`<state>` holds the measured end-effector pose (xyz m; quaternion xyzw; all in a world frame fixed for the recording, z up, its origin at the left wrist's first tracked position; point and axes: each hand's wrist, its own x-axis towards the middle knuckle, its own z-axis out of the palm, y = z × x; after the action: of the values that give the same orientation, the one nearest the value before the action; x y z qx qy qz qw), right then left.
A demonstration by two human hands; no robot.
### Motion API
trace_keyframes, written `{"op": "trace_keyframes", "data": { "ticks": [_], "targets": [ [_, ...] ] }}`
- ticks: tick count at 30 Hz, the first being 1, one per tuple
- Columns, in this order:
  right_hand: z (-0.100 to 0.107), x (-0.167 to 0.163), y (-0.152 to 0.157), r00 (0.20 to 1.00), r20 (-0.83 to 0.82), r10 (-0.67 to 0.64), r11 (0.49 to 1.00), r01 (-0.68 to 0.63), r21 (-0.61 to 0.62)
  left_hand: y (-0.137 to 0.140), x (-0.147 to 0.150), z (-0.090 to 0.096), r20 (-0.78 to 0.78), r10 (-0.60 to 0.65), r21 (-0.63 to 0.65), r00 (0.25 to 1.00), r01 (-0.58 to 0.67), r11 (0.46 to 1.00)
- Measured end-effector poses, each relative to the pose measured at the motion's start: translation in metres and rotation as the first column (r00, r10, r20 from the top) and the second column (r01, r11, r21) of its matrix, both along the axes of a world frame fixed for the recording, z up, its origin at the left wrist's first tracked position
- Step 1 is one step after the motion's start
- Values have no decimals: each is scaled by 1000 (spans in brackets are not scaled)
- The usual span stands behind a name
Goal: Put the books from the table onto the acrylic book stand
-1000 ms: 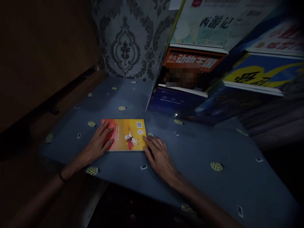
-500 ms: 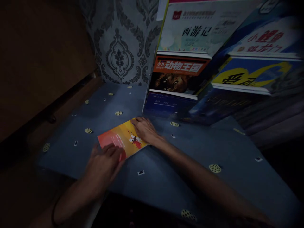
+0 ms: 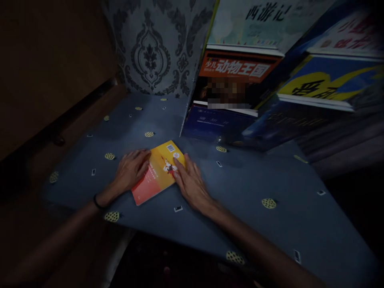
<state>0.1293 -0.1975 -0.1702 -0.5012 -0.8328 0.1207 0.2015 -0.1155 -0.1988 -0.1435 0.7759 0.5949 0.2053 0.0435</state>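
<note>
A small yellow-and-red paperback book lies at a slant on the blue cloth, a barcode at its upper corner and a small figure printed on the cover. My left hand rests over its left edge, fingers extended and thumb on the cover; a dark band circles the wrist. On the opposite side, my right hand touches the right edge, index finger and thumb laid on the cover and the other fingers stretched out. Both palms face down. The hands hide parts of the book's edges.
Behind the hands stands a rack of books, among them an orange animal book, a dark blue book and a blue-and-yellow book. Patterned wallpaper is at the back. A brown wooden panel borders the cloth-covered table at left.
My left hand has moved from the book's near corner up to its left edge. My right hand has slid from the far corner to the right edge, uncovering the barcode. The view has tilted slightly down.
</note>
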Motion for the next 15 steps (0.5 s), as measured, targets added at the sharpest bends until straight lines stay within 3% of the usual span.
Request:
{"op": "trace_keyframes", "data": {
  "ticks": [4,12,15],
  "targets": [
    [-3,-2,-3,998,-37,43,999,-43,15,-2,4,1,64,45,10,997,-46,999],
    [8,-16,80,980,-19,200,980,-200,10,-13,7,0,-94,111,50,989,-106,993],
    [12,-24,68,984,16,176,984,-176,-21,-16,8,2,-168,118,48,979,-111,993]
  ]
}}
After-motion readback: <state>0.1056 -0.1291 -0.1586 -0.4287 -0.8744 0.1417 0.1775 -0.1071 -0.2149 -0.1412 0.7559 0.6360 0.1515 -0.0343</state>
